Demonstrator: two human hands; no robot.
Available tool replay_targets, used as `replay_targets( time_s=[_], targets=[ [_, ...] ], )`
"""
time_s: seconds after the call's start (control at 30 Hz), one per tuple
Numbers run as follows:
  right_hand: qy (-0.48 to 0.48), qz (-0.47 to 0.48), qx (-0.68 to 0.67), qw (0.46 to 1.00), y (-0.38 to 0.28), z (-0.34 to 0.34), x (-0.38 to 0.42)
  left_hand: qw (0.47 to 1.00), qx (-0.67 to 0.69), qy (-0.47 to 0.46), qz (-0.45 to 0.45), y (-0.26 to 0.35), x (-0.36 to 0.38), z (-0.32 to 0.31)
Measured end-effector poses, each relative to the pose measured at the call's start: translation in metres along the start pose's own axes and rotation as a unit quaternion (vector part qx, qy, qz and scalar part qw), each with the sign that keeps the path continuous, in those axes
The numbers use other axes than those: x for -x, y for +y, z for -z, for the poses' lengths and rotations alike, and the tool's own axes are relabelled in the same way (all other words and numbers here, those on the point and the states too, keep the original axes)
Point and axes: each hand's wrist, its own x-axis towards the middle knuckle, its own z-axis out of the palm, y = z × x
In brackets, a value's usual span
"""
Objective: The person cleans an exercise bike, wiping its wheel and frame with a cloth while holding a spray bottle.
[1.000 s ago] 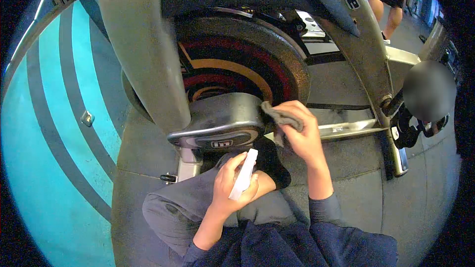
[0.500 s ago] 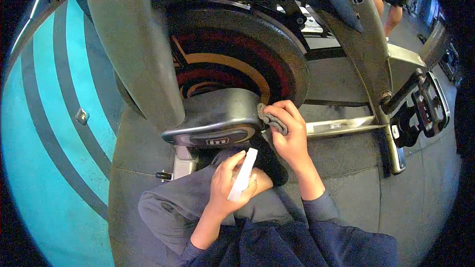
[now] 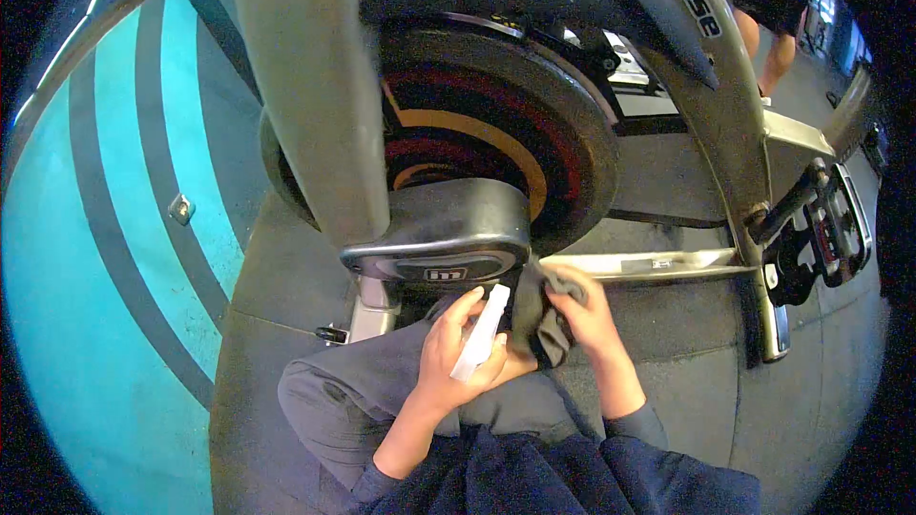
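My left hand (image 3: 450, 353) is closed around a white spray bottle (image 3: 482, 332), whose long pale head points up toward the bike; its body is mostly hidden under my fingers. In my right hand (image 3: 590, 319) hangs a dark grey cloth (image 3: 540, 310), loosely bunched and partly blurred, just below the front end of the exercise bike's black crank cover (image 3: 458, 215). Both hands are close together over my lap. Behind the cover stands the large dark flywheel (image 3: 572, 114) with red and gold bands.
The bike's grey frame post (image 3: 310, 86) rises at left. Its floor bar (image 3: 649, 264) runs right to a black pedal (image 3: 835, 224). Turquoise flooring with dark stripes (image 3: 119, 324) lies at left, with a small metal piece (image 3: 180, 209) on it. A person's legs (image 3: 778, 62) show at upper right.
My right hand has pulled the cloth off the cover's end and down toward my lap, where it hangs more unfolded. The view has shifted slightly; my left hand keeps its hold.
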Motion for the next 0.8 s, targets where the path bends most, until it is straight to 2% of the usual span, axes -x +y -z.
replay_targets(
  time_s=[0.07, 0.13, 0.27, 0.33, 0.4, 0.53, 0.67, 0.73, 0.8],
  targets=[
    [-0.003, -0.141, -0.126, 0.982, 0.017, -0.001, 0.020, 1.000, -0.015, 0.003, -0.002, 0.000, 0.006, 0.003],
    [0.043, -0.213, -0.269, 0.938, 0.034, -0.002, 0.036, 0.998, 0.040, 0.039, 0.007, 0.002, 0.011, 0.005],
    [0.094, -0.238, -0.369, 0.893, 0.050, 0.007, 0.049, 0.990, 0.086, 0.111, 0.006, 0.007, 0.011, 0.009],
    [0.078, -0.240, -0.374, 0.892, 0.040, 0.009, 0.044, 0.991, 0.050, 0.123, -0.011, 0.011, 0.005, 0.011],
    [0.094, -0.175, -0.299, 0.933, 0.026, 0.008, 0.039, 0.991, 0.000, 0.134, -0.030, 0.019, -0.004, 0.015],
    [0.080, -0.157, -0.241, 0.954, 0.013, -0.001, 0.036, 0.984, 0.050, 0.168, -0.021, 0.043, -0.023, 0.016],
    [0.049, -0.173, -0.249, 0.951, 0.022, -0.010, 0.040, 0.986, 0.047, 0.154, -0.048, 0.054, -0.033, 0.019],
    [0.053, -0.187, -0.273, 0.942, 0.021, -0.013, 0.042, 0.986, 0.030, 0.146, -0.076, 0.051, -0.034, 0.019],
    [0.072, -0.192, -0.287, 0.936, 0.025, -0.012, 0.043, 0.986, 0.028, 0.149, -0.067, 0.047, -0.032, 0.019]
  ],
)
